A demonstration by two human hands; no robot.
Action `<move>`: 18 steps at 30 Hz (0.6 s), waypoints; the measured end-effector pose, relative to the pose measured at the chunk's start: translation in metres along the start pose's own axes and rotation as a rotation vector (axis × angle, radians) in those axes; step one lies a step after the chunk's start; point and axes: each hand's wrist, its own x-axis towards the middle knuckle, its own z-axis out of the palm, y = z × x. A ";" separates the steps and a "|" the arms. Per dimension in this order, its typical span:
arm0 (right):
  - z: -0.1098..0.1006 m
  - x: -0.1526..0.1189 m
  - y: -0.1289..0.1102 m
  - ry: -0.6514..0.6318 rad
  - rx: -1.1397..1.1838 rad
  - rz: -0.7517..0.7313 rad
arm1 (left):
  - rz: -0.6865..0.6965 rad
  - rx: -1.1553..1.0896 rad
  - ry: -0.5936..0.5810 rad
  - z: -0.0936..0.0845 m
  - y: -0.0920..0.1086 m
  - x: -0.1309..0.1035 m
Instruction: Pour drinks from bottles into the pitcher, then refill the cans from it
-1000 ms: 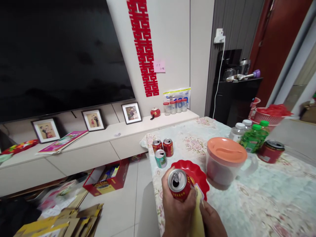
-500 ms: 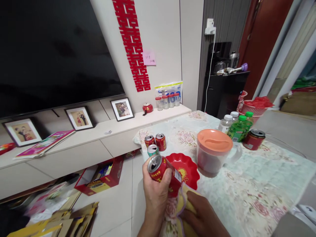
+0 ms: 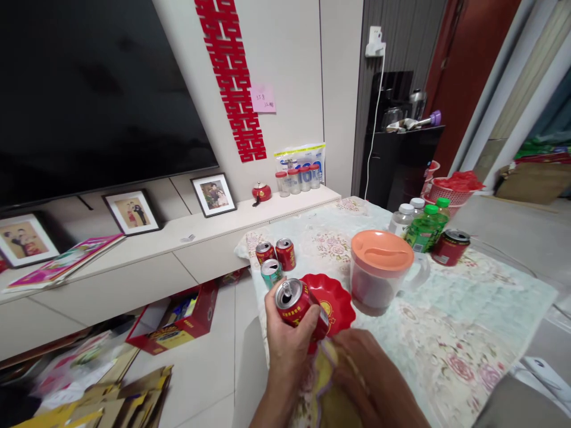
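Observation:
My left hand (image 3: 288, 351) is wrapped round an opened red drink can (image 3: 300, 308), its top tilted toward me and to the left. In my right hand (image 3: 363, 371) is a bunched yellow cloth (image 3: 328, 365) with a pale purple edge, close to the base of the can. Behind the can lies a red scalloped plate (image 3: 341, 291) on the flowered tablecloth (image 3: 423, 356). Past my left hand stand two opened red cans (image 3: 285, 254) and a teal can (image 3: 271, 272). To the right of the plate is a clear pitcher (image 3: 372, 288) with an orange lid and dark contents.
Green-capped bottles (image 3: 423, 230), white-capped bottles (image 3: 401, 219) and another red can (image 3: 450, 246) stand at the table's right. Behind, a low white cabinet (image 3: 178, 238) carries picture frames and glass jars. A red box (image 3: 178, 321) and flattened cardboard (image 3: 120, 395) lie on the floor at left.
The can in my left hand has shifted slightly right, its top turned more toward me. My right hand with the cloth has moved a little right. The whole view has shifted slightly.

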 end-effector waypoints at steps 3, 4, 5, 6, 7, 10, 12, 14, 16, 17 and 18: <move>-0.010 0.007 -0.002 0.117 -0.134 -0.115 | -0.016 0.014 -0.043 0.007 0.000 -0.010; -0.012 0.008 -0.003 0.125 -0.153 -0.129 | -0.014 0.015 -0.055 0.010 -0.001 -0.013; -0.012 0.010 -0.003 0.110 -0.165 -0.133 | -0.003 0.018 -0.069 0.012 -0.002 -0.017; -0.012 0.010 -0.004 0.079 -0.166 -0.124 | 0.017 0.022 -0.083 0.015 -0.004 -0.021; -0.011 0.011 -0.004 0.047 -0.154 -0.108 | 0.039 0.027 -0.100 0.018 -0.007 -0.025; -0.009 0.014 -0.007 0.027 -0.079 -0.028 | 0.068 0.032 -0.154 0.029 -0.012 -0.039; -0.009 0.014 -0.006 0.084 -0.047 0.002 | 0.056 0.018 -0.193 0.036 -0.015 -0.050; -0.011 0.012 -0.004 0.162 -0.033 0.013 | 0.046 0.004 -0.237 0.043 -0.020 -0.061; -0.017 0.008 0.001 0.216 -0.021 0.034 | 0.057 -0.025 -0.267 0.049 -0.032 -0.069; -0.021 0.005 0.003 0.228 -0.016 0.058 | 0.073 -0.054 -0.275 0.051 -0.040 -0.072; -0.026 0.002 0.004 0.223 -0.013 0.084 | 0.088 -0.086 -0.273 0.053 -0.051 -0.073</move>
